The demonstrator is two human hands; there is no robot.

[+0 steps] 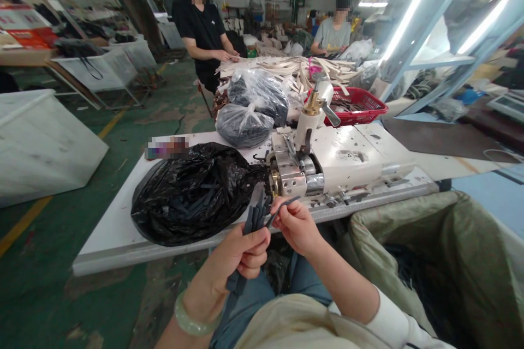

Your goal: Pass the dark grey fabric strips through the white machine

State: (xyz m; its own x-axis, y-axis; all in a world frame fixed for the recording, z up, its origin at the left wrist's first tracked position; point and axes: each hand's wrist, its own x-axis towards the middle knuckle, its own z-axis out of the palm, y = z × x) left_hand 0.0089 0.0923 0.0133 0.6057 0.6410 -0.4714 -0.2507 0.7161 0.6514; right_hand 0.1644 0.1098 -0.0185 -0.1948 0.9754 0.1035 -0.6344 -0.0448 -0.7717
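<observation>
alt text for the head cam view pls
A person's left hand grips a bundle of dark grey strips while the right hand pinches one strip, in front of a cream industrial machine on a white table. A black plastic bag of similar strips lies beside the machine.

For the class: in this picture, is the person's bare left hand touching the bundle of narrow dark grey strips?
Touching: the head view shows the bare left hand curled plainly around the narrow dark grey strips.
</observation>
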